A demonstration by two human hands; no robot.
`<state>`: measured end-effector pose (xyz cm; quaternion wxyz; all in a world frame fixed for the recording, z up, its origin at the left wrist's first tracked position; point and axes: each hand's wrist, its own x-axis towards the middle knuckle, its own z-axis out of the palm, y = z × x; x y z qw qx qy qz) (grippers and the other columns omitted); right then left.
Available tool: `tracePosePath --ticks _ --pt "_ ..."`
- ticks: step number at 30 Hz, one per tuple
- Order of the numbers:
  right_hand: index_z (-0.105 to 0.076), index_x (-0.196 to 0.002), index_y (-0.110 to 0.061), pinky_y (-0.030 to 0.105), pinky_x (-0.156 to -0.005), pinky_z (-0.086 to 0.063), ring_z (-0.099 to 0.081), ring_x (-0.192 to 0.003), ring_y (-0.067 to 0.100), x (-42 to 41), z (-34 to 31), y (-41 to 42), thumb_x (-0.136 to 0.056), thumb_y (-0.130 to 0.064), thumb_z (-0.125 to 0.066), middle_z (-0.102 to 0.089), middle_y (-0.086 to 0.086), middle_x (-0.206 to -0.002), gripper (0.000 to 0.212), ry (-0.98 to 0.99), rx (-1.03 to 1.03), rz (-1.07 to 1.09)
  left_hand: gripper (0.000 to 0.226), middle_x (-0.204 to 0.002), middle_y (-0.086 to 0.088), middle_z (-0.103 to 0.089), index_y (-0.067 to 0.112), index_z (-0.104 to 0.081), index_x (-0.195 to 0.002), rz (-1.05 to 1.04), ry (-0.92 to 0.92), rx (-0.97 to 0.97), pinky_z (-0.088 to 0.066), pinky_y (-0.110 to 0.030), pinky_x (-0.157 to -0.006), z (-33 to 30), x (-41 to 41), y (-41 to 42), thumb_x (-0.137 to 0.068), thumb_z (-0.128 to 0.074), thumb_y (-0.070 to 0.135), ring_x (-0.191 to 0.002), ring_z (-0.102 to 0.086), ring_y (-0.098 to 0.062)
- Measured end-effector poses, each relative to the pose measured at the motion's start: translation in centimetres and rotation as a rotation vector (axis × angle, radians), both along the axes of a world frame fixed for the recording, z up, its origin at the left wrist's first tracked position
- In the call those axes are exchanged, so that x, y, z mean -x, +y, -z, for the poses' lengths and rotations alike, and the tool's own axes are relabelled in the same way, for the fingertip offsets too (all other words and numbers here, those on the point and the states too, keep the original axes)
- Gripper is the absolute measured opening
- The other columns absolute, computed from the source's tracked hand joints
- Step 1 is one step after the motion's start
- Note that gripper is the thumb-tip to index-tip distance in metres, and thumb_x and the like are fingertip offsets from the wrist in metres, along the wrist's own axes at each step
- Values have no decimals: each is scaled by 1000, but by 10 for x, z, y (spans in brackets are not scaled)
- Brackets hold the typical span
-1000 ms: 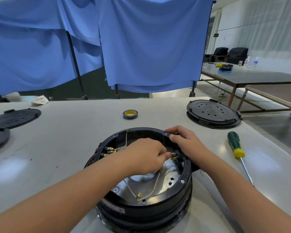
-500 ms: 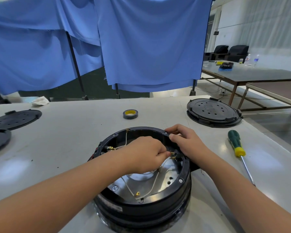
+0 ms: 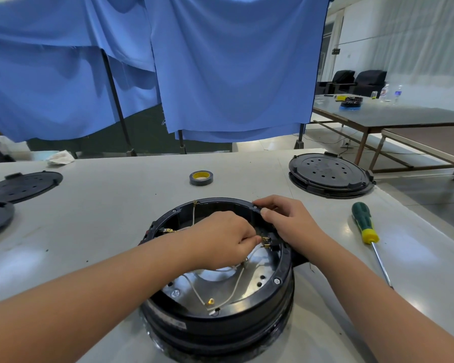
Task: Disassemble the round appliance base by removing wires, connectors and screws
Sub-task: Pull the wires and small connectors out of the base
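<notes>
— Two hands on the job? Where is the grip?

— Both are at the round appliance base [image 3: 220,320], which sits on the white table [image 3: 95,221] close to the person. The left hand [image 3: 220,238] reaches inside the ring, fingers curled, fingertips pinching at a brass connector [image 3: 265,240] on the inner wall. How tightly it holds, I cannot tell.

— And the other?

— The right hand [image 3: 288,221] is just beside that pinch, fingers curled over the black rim, thumb on top.

— What lies around the pinch?

— Below it, white wires [image 3: 231,289] trail across the metal plate toward the near rim. Right of the gripping hand, well apart, a green-and-yellow screwdriver [image 3: 364,226] lies on the table. Beyond the hands sit a tape roll [image 3: 201,177] and a black round cover [image 3: 328,175].
</notes>
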<state>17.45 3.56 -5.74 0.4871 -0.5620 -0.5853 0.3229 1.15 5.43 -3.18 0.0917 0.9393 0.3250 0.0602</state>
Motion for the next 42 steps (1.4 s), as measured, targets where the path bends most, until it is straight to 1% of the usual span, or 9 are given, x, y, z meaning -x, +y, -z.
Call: tracePosePath --ticks 5,13,20,25,28,33,37,39,42 --pt "-69 -102 -15 25 -77 -49 -60 -82 15 1 0 0 -91 -3 -53 -66 2 -84 23 6 10 10 44 -50 0 -37 9 -40 -60 -8 -41 72 -30 -33 -55 7 1 0 -99 -40 30 -49 -33 -13" --pt "-70 -105 -13 24 -76 -49 -60 -82 15 0 -1 0 -91 -4 -53 -67 4 -86 23 -4 18 11 47 -47 1 -38 17 -37 -53 39 33 -4 -30 -30 -52 -8 -1 3 -98 -42 30 -46 -35 -14" --pt "-69 -105 -13 27 -79 -49 -61 -85 19 1 -2 -1 -92 -5 -53 -68 13 -95 22 -14 29 19 45 -52 1 -40 14 -39 -58 -17 8 59 -30 -31 -56 -5 12 6 -99 -41 32 -49 -35 -12" --pt "-68 -108 -9 38 -89 -52 -65 -97 29 1 -3 -3 -92 -3 -53 -69 17 -103 23 -17 29 12 44 -51 6 -44 22 -43 -57 -5 -70 -10 -33 -20 -51 -32 6 8 -99 -42 36 -51 -45 0" --pt "-69 -106 -15 34 -84 -54 -66 -95 24 0 -2 -3 -91 -6 -54 -70 14 -101 23 -21 38 9 43 -53 6 -45 22 -45 -59 -78 -147 47 -31 -22 -51 -34 16 6 -98 -41 41 -51 -42 -6" --pt "-70 -96 -22 19 -66 -52 -68 -77 13 0 -1 -3 -92 -8 -54 -72 12 -90 22 30 45 -10 45 -53 8 -39 18 -43 -61 -138 -325 133 -32 -28 -54 -36 22 -1 -93 -43 49 -50 -36 -7" --pt "-71 -103 -18 26 -79 -55 -70 -87 16 4 -1 -4 -92 -9 -55 -74 9 -95 21 47 46 -42 28 -64 3 -48 15 -48 -67 -163 -318 237 -37 -34 -61 -31 16 -2 -93 -40 23 -63 -44 -15" --pt "-70 -106 -20 27 -86 -53 -68 -95 13 5 -2 -5 -93 -12 -55 -73 1 -101 22 5 25 -44 23 -72 -1 -56 16 -52 -71 -175 -283 243 -43 -38 -67 -23 13 -4 -91 -39 20 -69 -50 -19" --pt "-70 -97 -23 15 -81 -49 -65 -90 1 5 -7 -7 -92 -5 -52 -71 -6 -99 27 9 -47 -26 25 -84 0 -63 24 -53 -75 -179 -267 234 -46 -37 -78 -14 14 -3 -95 -39 19 -82 -56 -17"
